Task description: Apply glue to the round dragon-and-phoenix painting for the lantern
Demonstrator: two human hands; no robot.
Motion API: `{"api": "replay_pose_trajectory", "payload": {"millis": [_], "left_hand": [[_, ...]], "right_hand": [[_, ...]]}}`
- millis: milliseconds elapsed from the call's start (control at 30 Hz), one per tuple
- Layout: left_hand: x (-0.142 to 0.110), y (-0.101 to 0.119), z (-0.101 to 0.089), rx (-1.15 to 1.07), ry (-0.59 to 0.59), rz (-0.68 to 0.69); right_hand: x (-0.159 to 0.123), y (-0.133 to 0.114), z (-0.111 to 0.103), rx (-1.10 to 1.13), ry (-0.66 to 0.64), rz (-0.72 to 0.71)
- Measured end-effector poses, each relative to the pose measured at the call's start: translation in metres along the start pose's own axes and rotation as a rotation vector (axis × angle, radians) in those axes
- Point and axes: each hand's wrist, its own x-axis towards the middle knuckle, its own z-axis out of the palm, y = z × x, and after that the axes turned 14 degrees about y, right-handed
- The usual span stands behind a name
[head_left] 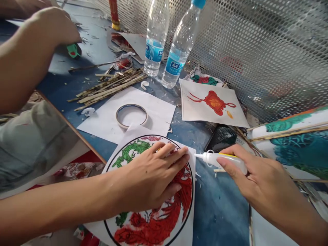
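My left hand (160, 176) lies palm down across a painted sheet (166, 229) on a blue table (217, 208), its forearm reaching in from the left edge and its fingers slightly spread, tips toward the sheet's right side, thumb held apart on the near side. My right hand (258, 174) comes in from the lower right, wrist angled, thumb and fingers pinching a white squeeze bottle (234, 163). The bottle is tipped nearly level, its slim nozzle pointing left to the sheet's right edge, just beside my left fingertips; whether the tip touches the paper, I cannot tell. A thin white loop hangs at the nozzle's base.

The sheet sits directly in front of me, under my left hand, its lower part running out of view. A bold black circle frames the painting: a green dragon-like figure curls at the upper left, while red, feathered forms fill the right and the bottom. My hand and forearm hide much of the middle.

Behind it, a roll of tape (118, 118) rests on a plain white sheet (161, 112), near a bundle of sticks (110, 87). Two water bottles (175, 63) stand farther back by a perforated metal panel (256, 41). At upper left, another person's hand (55, 25) bends over the table.
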Motion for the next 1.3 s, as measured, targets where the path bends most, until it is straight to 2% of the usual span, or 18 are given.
{"api": "replay_pose_trajectory", "payload": {"millis": [67,233,333,533,800,1000,1133,1300], "left_hand": [[0.0,0.0,0.0,-0.003,0.0,0.003],[-0.001,0.0,0.001,-0.015,-0.017,-0.007],[-0.002,0.0,0.002,-0.015,-0.008,-0.007],[-0.004,0.0,0.002,0.003,0.017,0.01],[-0.003,0.0,0.0,-0.004,0.016,0.008],[-0.005,0.001,0.001,-0.015,0.027,0.006],[-0.005,0.0,0.001,-0.021,0.025,0.004],[-0.004,-0.001,0.001,-0.028,0.015,0.005]], "right_hand": [[0.005,0.003,0.0,-0.025,-0.014,0.056],[0.022,0.016,0.003,0.027,-0.114,0.32],[0.023,0.015,0.001,0.017,-0.163,0.374],[0.015,0.006,-0.009,0.003,-0.284,0.361],[0.019,0.005,0.001,-0.051,-0.115,0.358],[0.013,0.009,0.0,-0.026,-0.153,0.338],[0.011,0.011,0.0,-0.026,-0.07,0.326],[0.005,0.007,0.0,0.053,-0.15,0.35]]}}
